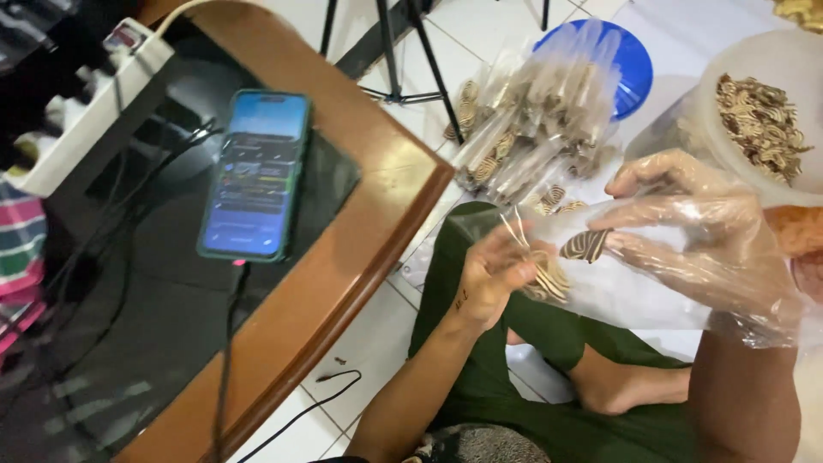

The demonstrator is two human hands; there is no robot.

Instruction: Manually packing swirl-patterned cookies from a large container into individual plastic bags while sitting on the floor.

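Clear plastic bag being filled with striped biscuits, head view.

The bag's mouth is pinched open by the bare left hand, over the lap; one striped biscuit is gripped in the fingertips of the gloved right hand, at the opening. Judged best: the mouth is kept wide, and the biscuit slid in flat. Filled packets lie beyond.

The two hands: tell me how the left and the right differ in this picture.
The left hand is bare, while the right hand wears a loose clear plastic glove. The left hand grips the open clear bag at its mouth; the right hand pinches a striped brown snack piece over that bag. The left hand sits lower, above the green-clad lap; the right sits nearer the round tub of snacks. Both meet at the same bag.
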